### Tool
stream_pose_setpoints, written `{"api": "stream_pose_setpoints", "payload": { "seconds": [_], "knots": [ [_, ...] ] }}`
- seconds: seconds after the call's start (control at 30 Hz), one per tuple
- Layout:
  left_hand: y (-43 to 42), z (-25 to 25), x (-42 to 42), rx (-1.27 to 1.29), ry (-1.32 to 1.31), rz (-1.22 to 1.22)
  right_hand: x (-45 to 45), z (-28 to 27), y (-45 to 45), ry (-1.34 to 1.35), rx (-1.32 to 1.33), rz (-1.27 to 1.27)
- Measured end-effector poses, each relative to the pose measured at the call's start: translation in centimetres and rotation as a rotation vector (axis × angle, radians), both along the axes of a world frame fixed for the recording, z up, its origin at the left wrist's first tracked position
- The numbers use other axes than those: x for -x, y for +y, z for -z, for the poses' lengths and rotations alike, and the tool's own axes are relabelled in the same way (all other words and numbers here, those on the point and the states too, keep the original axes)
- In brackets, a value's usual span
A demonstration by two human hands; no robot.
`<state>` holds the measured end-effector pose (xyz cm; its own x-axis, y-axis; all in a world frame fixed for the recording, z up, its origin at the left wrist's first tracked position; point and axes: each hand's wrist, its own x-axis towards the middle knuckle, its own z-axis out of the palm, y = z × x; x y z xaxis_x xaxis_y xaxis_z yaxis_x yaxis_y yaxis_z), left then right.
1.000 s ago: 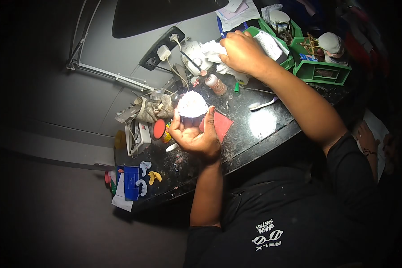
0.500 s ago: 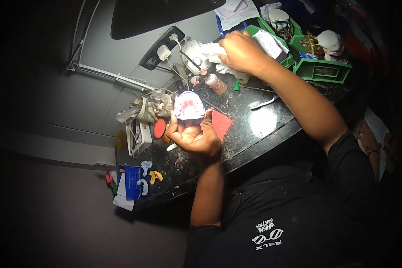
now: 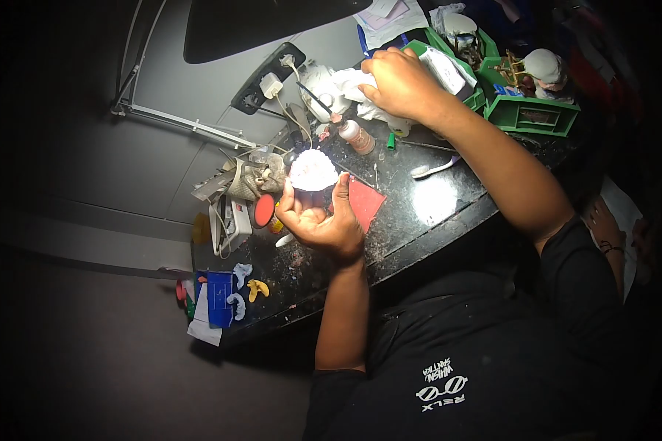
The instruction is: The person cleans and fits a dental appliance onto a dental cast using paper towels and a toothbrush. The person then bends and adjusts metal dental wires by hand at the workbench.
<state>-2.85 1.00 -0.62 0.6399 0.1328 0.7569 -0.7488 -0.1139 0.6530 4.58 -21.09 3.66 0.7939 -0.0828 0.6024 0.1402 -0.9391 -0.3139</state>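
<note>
My left hand [image 3: 320, 224] holds a white dental cast [image 3: 313, 170] between thumb and fingers, raised over the bench under bright light that washes out its detail. Farther right and up, my right hand [image 3: 397, 81] is closed on white crumpled tissue [image 3: 354, 83], beside a green bin. Near the tissue stands a small bottle [image 3: 357, 137] with a pinkish label. A red square sheet [image 3: 365, 203] lies just right of my left hand, and a round red lid [image 3: 264, 211] is on its other side.
Green bins [image 3: 531, 116] with casts stand at the upper right. A toothbrush [image 3: 435, 168] lies on the black bench [image 3: 412, 248]. Blue box [image 3: 220, 299] and yellow piece [image 3: 257, 289] sit lower left. A dark lamp hood [image 3: 265, 26] hangs above. Another person's hand [image 3: 604, 226] shows at right.
The cast in my left hand tipped to show its pinkish inner arch half a second ago, and has now tilted back to a bright white face. My right hand has stayed nearly still on the tissue.
</note>
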Motion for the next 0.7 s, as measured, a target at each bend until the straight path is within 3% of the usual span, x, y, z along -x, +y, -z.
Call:
{"api": "stream_pose_setpoints", "payload": {
  "seconds": [0.27, 0.7],
  "knots": [
    [0.02, 0.17, -0.17, -0.125, -0.064, -0.105, 0.19, 0.37, -0.20, -0.028, -0.016, -0.001],
    [-0.18, 0.47, -0.36, -0.088, -0.144, -0.060, 0.47, 0.55, -0.25, -0.095, -0.032, -0.007]
  ]
}}
